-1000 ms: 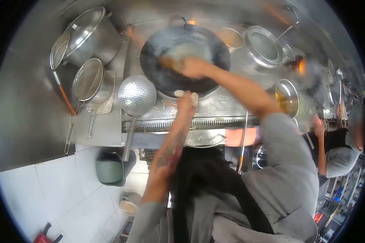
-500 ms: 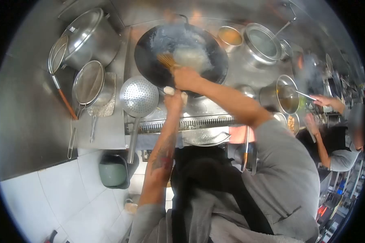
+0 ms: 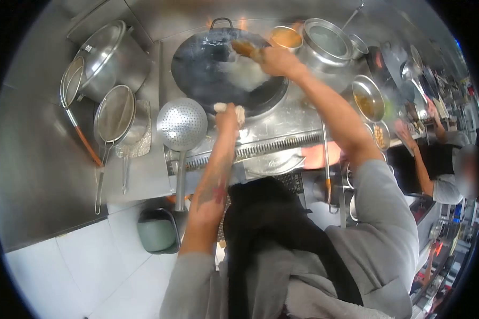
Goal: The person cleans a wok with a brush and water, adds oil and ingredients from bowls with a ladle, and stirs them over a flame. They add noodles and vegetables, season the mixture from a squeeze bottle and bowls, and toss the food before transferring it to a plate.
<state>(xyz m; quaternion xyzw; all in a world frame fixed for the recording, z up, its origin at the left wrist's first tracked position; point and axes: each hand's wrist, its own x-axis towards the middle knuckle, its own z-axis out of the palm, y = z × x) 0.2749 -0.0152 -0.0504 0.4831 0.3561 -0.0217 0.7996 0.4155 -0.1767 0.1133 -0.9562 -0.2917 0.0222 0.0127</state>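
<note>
A large black wok (image 3: 194, 74) sits on the burner with flames behind its far rim and steam or pale liquid inside. My right hand (image 3: 279, 61) is closed round a bamboo wok brush (image 3: 243, 49), its bristles pointing left over the far part of the wok. At the near rim, my left hand (image 3: 227, 118) grips a folded whitish cloth (image 3: 240, 116); whether a wok handle lies under it is hidden. Just left of that hand rests a perforated strainer ladle (image 3: 182, 123), its long handle hanging toward me.
A tall lidded pot (image 3: 112, 58) and a mesh strainer (image 3: 115, 114) stand left. Right of the wok are a pot of orange liquid (image 3: 286, 38), a steel pot (image 3: 324, 45) and another pot (image 3: 368, 98). A co-worker (image 3: 444, 173) holds a ladle (image 3: 411, 72). A bin (image 3: 157, 234) stands below.
My right hand and the brush have moved right and toward the back of the wok. My left hand keeps its hold on the cloth. The co-worker's ladle has left the pot.
</note>
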